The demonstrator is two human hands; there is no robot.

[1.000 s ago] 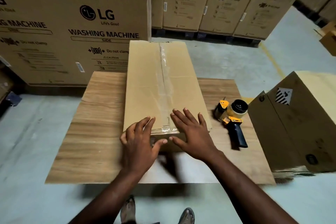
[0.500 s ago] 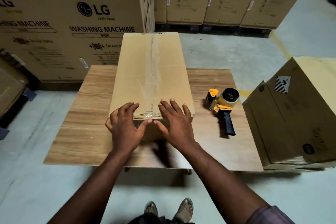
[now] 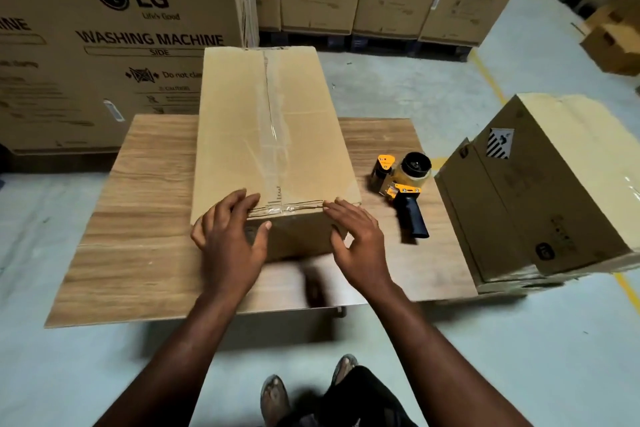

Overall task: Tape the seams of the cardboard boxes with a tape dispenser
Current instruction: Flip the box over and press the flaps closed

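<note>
Two open hands in the head view, left hand (image 3: pixel 230 243) and right hand (image 3: pixel 360 246), fingers spread, holding nothing, laid on the near top edge of the cardboard box (image 3: pixel 239 114), either side of the clear tape (image 3: pixel 274 139) on its seam. Seemingly smoothing the tape end; tape dispenser (image 3: pixel 405 184) lying untouched just right of the box. Next likely calls for turning the box, then gripping the dispenser's handle.

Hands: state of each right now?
Left hand: open, fingers resting on the box at its near edge.
Right hand: open, at the box's near right corner.
</note>
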